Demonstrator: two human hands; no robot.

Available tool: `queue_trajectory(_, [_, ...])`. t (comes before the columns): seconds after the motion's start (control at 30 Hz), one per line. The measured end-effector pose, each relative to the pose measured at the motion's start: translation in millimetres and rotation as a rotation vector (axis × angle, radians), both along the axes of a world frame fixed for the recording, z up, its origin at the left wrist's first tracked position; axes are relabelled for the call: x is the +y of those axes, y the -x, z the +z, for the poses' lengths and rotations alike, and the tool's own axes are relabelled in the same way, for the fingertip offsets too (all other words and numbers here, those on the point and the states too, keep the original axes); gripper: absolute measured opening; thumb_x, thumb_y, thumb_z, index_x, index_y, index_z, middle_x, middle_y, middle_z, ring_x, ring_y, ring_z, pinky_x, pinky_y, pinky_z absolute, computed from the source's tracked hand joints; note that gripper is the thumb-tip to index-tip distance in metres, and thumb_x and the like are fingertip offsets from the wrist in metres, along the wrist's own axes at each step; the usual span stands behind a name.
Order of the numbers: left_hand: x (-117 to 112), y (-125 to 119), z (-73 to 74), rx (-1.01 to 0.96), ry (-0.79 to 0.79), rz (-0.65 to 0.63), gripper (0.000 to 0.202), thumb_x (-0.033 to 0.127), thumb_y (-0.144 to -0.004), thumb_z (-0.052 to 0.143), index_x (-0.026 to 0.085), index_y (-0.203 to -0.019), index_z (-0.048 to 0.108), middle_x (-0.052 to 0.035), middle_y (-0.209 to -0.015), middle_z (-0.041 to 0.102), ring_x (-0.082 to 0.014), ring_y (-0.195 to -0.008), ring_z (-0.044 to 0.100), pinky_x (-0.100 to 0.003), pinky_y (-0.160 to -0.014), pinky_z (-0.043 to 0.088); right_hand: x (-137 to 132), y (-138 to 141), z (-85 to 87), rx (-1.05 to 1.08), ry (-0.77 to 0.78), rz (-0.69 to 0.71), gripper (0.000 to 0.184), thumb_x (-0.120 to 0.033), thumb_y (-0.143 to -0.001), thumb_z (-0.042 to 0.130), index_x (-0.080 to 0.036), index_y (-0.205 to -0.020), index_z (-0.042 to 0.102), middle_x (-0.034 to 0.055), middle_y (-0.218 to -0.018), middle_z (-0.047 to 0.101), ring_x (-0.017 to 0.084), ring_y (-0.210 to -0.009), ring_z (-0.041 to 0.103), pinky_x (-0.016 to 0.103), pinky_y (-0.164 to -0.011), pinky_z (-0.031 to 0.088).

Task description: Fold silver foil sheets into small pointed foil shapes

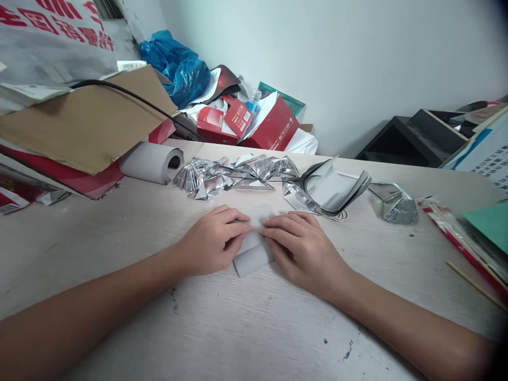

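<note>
A small sheet of grey-white paper [254, 259] lies on the table in front of me, its near end folded over into a band. My left hand [216, 238] is closed at the paper's left edge, with thumb and fingertips on it. From the other side my right hand [307, 246] grips the right edge, fingers bent and pressed together. The two sets of fingertips almost meet over the middle, covering part of the sheet. Just beyond lie several folded silver foil paper pieces [214, 185] and a curved stack of silver-edged sheets [333, 190].
A paper roll [146, 164] lies left of the foil pieces, near a cardboard piece [91, 124]. Red boxes [273, 124] and a blue plastic bag [178, 69] sit at the back. Another folded foil piece [397, 203] and a thin stick [476, 286] lie to the right.
</note>
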State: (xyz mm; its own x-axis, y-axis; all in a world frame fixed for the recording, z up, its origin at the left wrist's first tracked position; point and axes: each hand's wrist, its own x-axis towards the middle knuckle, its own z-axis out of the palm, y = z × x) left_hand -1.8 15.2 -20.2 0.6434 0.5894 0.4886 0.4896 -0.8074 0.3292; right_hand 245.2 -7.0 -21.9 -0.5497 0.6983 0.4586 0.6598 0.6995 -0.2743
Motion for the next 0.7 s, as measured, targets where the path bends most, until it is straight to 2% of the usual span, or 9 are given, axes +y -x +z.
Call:
queue_trajectory(0.1, [-0.1, 1.5, 5.7, -0.011, 0.078, -0.100, 0.035, 0.007, -0.089, 0.059, 0.018, -0.120, 0.073, -0.0113, -0.120, 0.071, -0.0205, -0.105, 0.066, -0.040, -0.095, 0.058, 0.5, 0.0, 0.1, -0.010, -0.002, -0.058, 0.026, -0.027, -0.098, 0.056, -0.025, -0.118, 0.072, 0.0017, -0.126, 0.075, 0.021, -0.124, 0.068, 0.052, -0.118, 0.042])
queue_trajectory(0.3, [-0.5, 2.8, 10.2, -0.011, 0.131, -0.165, 0.040, 0.006, -0.086, 0.060, 0.020, -0.122, 0.073, -0.0123, -0.126, 0.069, -0.0227, -0.111, 0.066, -0.043, -0.099, 0.057, 0.3, -1.5, -3.7, -0.052, 0.023, -0.108, 0.035, -0.031, -0.097, 0.057, -0.025, -0.129, 0.069, 0.0046, -0.138, 0.069, 0.028, -0.138, 0.060, 0.062, -0.124, 0.038])
queue_trajectory(0.43, [-0.3, 1.7, 7.5, -0.023, 0.124, -0.169, 0.034, 0.009, -0.090, 0.061, 0.019, -0.120, 0.073, -0.0125, -0.125, 0.070, -0.0226, -0.110, 0.066, -0.043, -0.099, 0.057, -0.7, -1.8, -3.2, -0.065, 0.018, -0.084, 0.040, -0.040, -0.096, 0.058, -0.024, -0.132, 0.067, 0.0050, -0.141, 0.067, 0.028, -0.140, 0.058, 0.061, -0.125, 0.038])
queue_trajectory(0.57, [-0.7, 0.1, 5.3, -0.048, 0.115, -0.158, 0.028, 0.010, -0.092, 0.062, 0.018, -0.116, 0.074, -0.0114, -0.124, 0.070, -0.0211, -0.109, 0.066, -0.040, -0.099, 0.057, -2.5, -1.1, 0.8, -0.090, 0.012, 0.008, 0.062, -0.060, -0.090, 0.061, -0.020, -0.138, 0.062, 0.0108, -0.144, 0.063, 0.029, -0.137, 0.058, 0.060, -0.121, 0.042])
queue_trajectory(0.63, [-1.1, -0.5, 5.2, -0.051, 0.124, -0.148, 0.028, 0.010, -0.092, 0.062, 0.018, -0.116, 0.074, -0.0108, -0.121, 0.070, -0.0204, -0.108, 0.066, -0.039, -0.098, 0.057, -2.9, -0.7, 2.5, -0.088, 0.008, 0.024, 0.064, -0.059, -0.091, 0.060, -0.020, -0.141, 0.059, 0.0121, -0.141, 0.064, 0.027, -0.131, 0.061, 0.058, -0.119, 0.044])
queue_trajectory(0.7, [-1.4, -0.8, 5.8, -0.045, 0.134, -0.146, 0.028, 0.009, -0.091, 0.062, 0.019, -0.114, 0.074, -0.0103, -0.120, 0.070, -0.0200, -0.106, 0.067, -0.039, -0.097, 0.057, -2.7, -0.3, 3.7, -0.070, -0.015, 0.041, 0.056, -0.053, -0.093, 0.061, -0.022, -0.139, 0.059, 0.0105, -0.135, 0.068, 0.023, -0.123, 0.065, 0.054, -0.116, 0.047])
